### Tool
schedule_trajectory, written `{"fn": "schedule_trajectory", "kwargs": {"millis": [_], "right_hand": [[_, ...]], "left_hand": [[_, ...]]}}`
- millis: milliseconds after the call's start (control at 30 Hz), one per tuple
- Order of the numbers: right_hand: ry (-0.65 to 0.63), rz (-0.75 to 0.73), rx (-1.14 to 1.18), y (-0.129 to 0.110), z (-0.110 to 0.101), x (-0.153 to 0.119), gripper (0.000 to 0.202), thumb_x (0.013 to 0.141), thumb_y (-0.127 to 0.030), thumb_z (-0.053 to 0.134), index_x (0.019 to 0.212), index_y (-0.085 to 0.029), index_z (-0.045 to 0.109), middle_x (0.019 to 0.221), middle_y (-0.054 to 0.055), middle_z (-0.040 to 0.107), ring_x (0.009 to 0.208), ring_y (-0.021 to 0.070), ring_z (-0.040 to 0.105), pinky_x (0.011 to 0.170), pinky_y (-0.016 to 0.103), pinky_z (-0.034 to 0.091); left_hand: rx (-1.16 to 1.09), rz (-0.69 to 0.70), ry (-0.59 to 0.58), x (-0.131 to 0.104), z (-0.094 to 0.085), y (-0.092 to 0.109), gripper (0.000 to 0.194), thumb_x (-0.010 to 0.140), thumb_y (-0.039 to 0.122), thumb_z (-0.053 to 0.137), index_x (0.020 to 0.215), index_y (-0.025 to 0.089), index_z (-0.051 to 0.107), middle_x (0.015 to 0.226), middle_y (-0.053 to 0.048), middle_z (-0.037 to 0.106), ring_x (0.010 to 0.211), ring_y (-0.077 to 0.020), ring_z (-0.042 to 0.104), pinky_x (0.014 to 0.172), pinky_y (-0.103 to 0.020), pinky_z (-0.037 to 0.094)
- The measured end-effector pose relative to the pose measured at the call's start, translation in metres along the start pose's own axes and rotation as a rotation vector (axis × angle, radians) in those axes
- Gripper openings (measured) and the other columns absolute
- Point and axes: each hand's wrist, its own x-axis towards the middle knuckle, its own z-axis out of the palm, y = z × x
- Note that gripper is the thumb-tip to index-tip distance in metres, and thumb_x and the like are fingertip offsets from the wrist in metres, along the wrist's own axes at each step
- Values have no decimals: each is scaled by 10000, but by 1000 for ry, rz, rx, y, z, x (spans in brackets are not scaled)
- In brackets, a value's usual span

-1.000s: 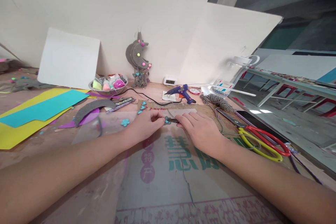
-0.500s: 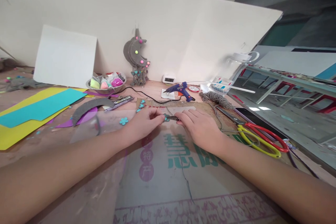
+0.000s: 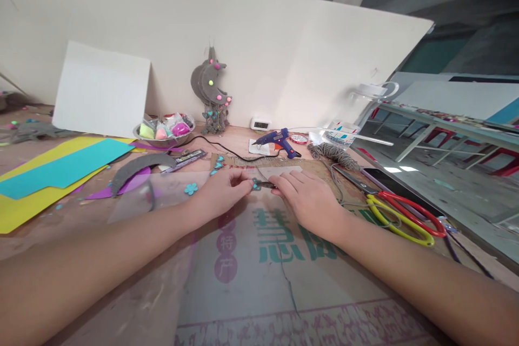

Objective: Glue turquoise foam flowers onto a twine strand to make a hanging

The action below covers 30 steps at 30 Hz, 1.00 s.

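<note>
My left hand [image 3: 221,192] pinches a small teal flower-like piece [image 3: 255,185] between thumb and forefinger. My right hand [image 3: 306,197], palm down with fingers curled, grips a small dark metal tool [image 3: 266,184]. The tool's tip meets the teal piece; its exact kind is too small to make out. Left of my left wrist, a teal flower [image 3: 191,188] lies on a translucent sheet [image 3: 162,243]. Several teal cut-outs [image 3: 219,162] sit just beyond my left hand. Under both hands is printed cardboard [image 3: 251,292], and a loose grey thread [image 3: 288,281] rests on it.
Behind my hands lie a blue glue gun [image 3: 278,139] and grey yarn [image 3: 334,155]. Scissors [image 3: 405,216] and a phone [image 3: 401,190] are at right. A metal bowl [image 3: 164,141], coloured sheets [image 3: 68,167] and a grey crescent [image 3: 141,165] lie left. A moon ornament [image 3: 208,84] hangs on the wall.
Both hands stay in nearly the same place, still holding the teal piece and the dark tool. The camera view has shifted very slightly.
</note>
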Motion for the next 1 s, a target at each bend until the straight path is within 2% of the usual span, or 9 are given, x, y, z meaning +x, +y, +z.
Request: {"fn": "schedule_trajectory", "kwargs": {"millis": [500,733,867,1000], "right_hand": [[-1,-10,-18,0,0,0,221,907,-246,392,982,-127,563,770,58,586,723,184,495,671,289,331],[-28,-7,4,-1,0,0,234,913,-242,379,974,-121,570,771,66,594,703,183,506,663,301,340],[-43,-3,29,0,2,-3,222,910,-235,383,984,-125,562,793,67,599,722,189,520,667,312,356],[-10,-7,51,2,4,-4,215,906,-232,392,996,-125,555,792,63,600,716,190,526,663,316,377]], "left_hand": [[-18,-8,5,2,2,-4,132,726,301,470,664,189,500,499,46,485,431,-84,436,423,-183,318],[-32,-4,-34,0,-1,-2,152,728,310,454,649,187,496,540,35,499,464,-97,444,452,-204,335],[-15,48,-12,-1,-1,0,159,720,302,456,635,176,503,578,29,510,529,-106,457,505,-211,346],[-33,19,4,0,0,0,179,727,319,448,622,180,491,554,33,492,502,-103,444,492,-216,339]]}}
